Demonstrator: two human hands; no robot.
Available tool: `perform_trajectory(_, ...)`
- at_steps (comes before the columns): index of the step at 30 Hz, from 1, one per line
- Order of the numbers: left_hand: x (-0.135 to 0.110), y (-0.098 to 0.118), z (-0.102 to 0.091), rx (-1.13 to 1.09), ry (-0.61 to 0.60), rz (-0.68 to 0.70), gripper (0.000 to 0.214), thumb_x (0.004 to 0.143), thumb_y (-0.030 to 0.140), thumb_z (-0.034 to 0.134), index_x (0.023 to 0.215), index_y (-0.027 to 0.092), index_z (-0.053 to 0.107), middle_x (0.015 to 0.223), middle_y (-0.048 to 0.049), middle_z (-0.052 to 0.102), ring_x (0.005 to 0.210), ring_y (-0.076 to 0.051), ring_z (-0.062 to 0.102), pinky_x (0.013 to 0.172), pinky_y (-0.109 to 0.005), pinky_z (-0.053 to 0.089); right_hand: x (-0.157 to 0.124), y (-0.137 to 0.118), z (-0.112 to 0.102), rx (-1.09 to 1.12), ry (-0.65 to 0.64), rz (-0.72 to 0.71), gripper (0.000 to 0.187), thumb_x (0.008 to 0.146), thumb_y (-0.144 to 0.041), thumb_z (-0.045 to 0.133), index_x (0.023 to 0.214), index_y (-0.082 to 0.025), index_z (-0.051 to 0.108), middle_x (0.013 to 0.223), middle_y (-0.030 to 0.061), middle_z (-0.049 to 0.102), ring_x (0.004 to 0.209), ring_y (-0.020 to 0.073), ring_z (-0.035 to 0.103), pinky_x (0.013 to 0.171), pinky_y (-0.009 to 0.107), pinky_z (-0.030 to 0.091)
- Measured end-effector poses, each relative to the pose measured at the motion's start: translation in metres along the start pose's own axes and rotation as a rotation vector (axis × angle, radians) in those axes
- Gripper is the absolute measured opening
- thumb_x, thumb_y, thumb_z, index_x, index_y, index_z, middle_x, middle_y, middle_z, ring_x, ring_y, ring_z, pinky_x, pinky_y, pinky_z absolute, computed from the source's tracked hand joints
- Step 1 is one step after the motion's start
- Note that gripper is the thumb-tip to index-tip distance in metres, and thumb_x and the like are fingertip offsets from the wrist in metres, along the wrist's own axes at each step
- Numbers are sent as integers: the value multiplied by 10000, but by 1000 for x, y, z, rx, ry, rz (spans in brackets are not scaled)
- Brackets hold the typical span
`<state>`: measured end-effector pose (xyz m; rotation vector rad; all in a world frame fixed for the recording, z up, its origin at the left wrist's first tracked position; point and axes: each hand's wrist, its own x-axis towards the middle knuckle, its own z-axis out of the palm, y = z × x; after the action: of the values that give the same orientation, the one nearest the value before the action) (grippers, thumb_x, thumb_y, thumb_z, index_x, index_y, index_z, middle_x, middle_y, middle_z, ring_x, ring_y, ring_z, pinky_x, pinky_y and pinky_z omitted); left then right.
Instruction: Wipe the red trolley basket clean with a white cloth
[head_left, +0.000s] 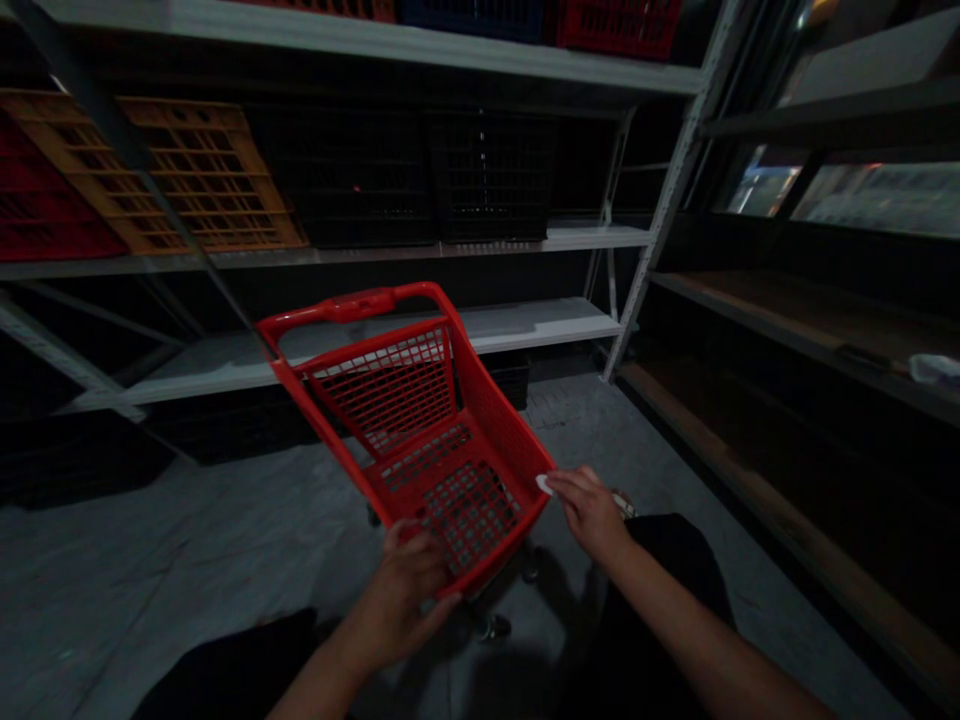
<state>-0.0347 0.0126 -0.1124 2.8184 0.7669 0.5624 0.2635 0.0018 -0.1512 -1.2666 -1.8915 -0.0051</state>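
Metal shelving (660,240) with plastic crates (187,175) stood beyond the grip; the left hand (401,595) clasped a red shopping cart (495,420) by its rim, while the right hand (589,515) touched the rim, its grip unclear.

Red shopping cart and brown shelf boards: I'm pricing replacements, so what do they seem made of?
The red shopping cart looks like moulded plastic with a slight sheen: its mesh sides have thick, rounded ribs. The brown shelf boards look like unpainted wood or composite, going by their matte surface, though the dim light leaves that open.

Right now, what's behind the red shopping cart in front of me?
A white shelf with black crates beneath it; the cart hides the stretch directly behind it.
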Motion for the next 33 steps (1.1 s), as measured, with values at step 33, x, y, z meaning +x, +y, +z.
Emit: perform_trajectory(33,35,42,46,258,86,-403,287,893,263,358,801,193,620,677,-31,681,657,-176,641,1003,-519,258,9,-26,23,62,68,-57,376,824,-37,437,1106,-215,611,957,82,588,870,184,532,739,348,486)
